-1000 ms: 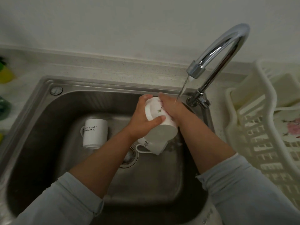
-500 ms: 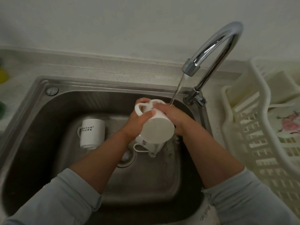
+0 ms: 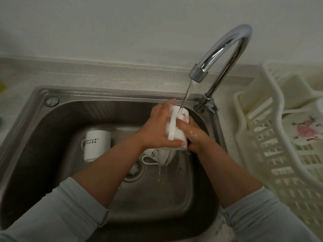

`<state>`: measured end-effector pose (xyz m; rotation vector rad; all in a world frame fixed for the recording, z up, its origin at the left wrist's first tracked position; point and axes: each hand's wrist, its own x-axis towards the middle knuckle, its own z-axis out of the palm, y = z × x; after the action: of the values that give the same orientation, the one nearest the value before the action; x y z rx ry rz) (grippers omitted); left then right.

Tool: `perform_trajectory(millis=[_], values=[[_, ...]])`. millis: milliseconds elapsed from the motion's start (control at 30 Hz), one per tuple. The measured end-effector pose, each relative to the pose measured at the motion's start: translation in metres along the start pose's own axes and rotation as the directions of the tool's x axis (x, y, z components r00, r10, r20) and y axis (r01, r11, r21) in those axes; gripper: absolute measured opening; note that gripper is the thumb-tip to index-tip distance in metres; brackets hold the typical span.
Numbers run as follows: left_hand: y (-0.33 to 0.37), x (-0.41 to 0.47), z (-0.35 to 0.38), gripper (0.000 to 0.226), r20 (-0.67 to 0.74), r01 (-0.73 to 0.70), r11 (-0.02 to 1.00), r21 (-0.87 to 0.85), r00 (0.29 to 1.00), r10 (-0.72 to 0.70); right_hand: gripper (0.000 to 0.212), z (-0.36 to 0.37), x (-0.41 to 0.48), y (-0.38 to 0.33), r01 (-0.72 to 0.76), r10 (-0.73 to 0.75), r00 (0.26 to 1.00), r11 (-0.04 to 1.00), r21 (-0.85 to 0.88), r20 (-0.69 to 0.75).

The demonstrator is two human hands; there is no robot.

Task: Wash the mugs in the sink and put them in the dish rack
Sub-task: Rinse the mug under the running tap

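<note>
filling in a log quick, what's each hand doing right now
Left hand: grips the white ceramic mug with a pink flower.
Right hand: holds the same mug from its other side.

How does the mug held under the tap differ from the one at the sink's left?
The held mug is gripped by left hand and right hand under running water; the left mug sits untouched in the sink. The held mug shows a pink print, the left mug black lettering. Both are white.
</note>
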<state>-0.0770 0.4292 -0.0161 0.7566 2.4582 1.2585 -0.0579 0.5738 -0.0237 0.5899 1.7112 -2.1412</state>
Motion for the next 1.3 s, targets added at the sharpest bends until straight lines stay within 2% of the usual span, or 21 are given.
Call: perform_trajectory(millis=[67, 167, 267, 367, 433, 500, 567, 667, 733, 767, 867, 900, 1000, 1067, 1133, 1200, 1267, 1300], values=[[-0.002, 0.002, 0.001, 0.135, 0.067, -0.035, 0.999, 0.032, 0.997, 0.032, 0.112, -0.002, 0.0, 0.006, 0.057, -0.055, 0.998, 0.997, 0.05, -0.042], [-0.009, -0.006, 0.011, 0.113, 0.104, -0.146, 0.989, 0.001, 0.984, 0.145, 0.13, -0.007, 0.002, 0.004, 0.077, -0.063, 0.992, 0.99, 0.12, -0.114], [-0.009, -0.013, 0.023, 0.086, 0.024, -0.113, 0.986, -0.126, 0.993, 0.117, 0.124, -0.014, 0.0, 0.001, 0.057, -0.046, 0.994, 0.992, 0.11, -0.096], [0.005, 0.007, 0.02, 0.052, -0.094, 0.053, 0.959, -0.279, 0.992, -0.082, 0.11, -0.013, -0.004, 0.007, 0.022, -0.021, 1.0, 0.996, 0.083, -0.017], [0.015, 0.021, 0.019, 0.042, -0.132, 0.138, 0.936, -0.325, 0.973, -0.19, 0.104, -0.013, -0.004, 0.012, 0.029, -0.027, 0.999, 0.996, 0.087, -0.019], [0.022, 0.025, 0.025, 0.04, -0.148, 0.158, 0.95, -0.269, 0.968, -0.203, 0.105, -0.017, -0.004, 0.014, 0.037, -0.035, 0.999, 0.993, 0.114, -0.016], [0.017, 0.017, 0.035, 0.041, -0.171, 0.097, 0.968, -0.23, 0.976, -0.138, 0.083, -0.024, -0.004, 0.012, 0.048, -0.049, 0.999, 0.99, 0.131, 0.001], [0.005, 0.002, 0.047, 0.046, -0.194, -0.144, 0.982, -0.122, 0.974, 0.119, 0.048, -0.03, -0.004, 0.009, 0.032, -0.033, 0.999, 0.984, 0.176, 0.001], [0.001, 0.002, 0.046, 0.049, -0.151, -0.164, 0.981, -0.107, 0.978, 0.147, 0.035, -0.03, -0.004, 0.011, 0.006, 0.0, 0.999, 0.982, 0.187, -0.033], [-0.001, 0.005, 0.044, 0.048, -0.124, -0.126, 0.983, -0.135, 0.986, 0.11, 0.039, -0.029, -0.005, 0.011, -0.004, 0.011, 0.999, 0.986, 0.169, -0.039], [0.003, 0.017, 0.032, 0.056, -0.025, 0.077, 0.951, -0.301, 0.996, -0.089, 0.084, -0.025, -0.004, 0.015, -0.019, 0.026, 0.997, 0.993, 0.114, -0.067], [0.005, 0.02, 0.029, 0.063, -0.001, 0.124, 0.928, -0.352, 0.991, -0.133, 0.09, -0.024, -0.005, 0.014, -0.015, 0.023, 0.997, 0.994, 0.109, -0.071], [0.011, 0.023, 0.03, 0.073, 0.058, 0.273, 0.795, -0.542, 0.956, -0.288, 0.066, -0.026, -0.002, 0.008, -0.005, 0.022, 0.993, 0.989, 0.149, -0.114], [0.015, 0.024, 0.037, 0.075, 0.094, 0.378, 0.721, -0.58, 0.911, -0.402, 0.051, -0.031, 0.001, 0.005, -0.023, 0.053, 0.984, 0.985, 0.172, -0.169], [0.016, 0.023, 0.045, 0.066, 0.078, 0.364, 0.837, -0.409, 0.927, -0.366, 0.05, -0.036, 0.004, 0.007, -0.03, 0.06, 0.982, 0.985, 0.167, -0.177], [0.018, 0.018, 0.047, 0.056, 0.023, 0.225, 0.95, -0.216, 0.974, -0.226, 0.049, -0.038, 0.002, 0.008, -0.032, 0.061, 0.989, 0.98, 0.198, -0.138], [0.018, 0.019, 0.043, 0.051, 0.017, 0.114, 0.977, -0.18, 0.993, -0.113, 0.052, -0.038, 0.001, 0.009, -0.039, 0.066, 0.992, 0.974, 0.222, -0.112], [0.015, 0.021, 0.038, 0.052, 0.041, 0.107, 0.972, -0.21, 0.994, -0.1, 0.059, -0.038, 0.0, 0.01, -0.045, 0.067, 0.993, 0.974, 0.221, -0.095]])
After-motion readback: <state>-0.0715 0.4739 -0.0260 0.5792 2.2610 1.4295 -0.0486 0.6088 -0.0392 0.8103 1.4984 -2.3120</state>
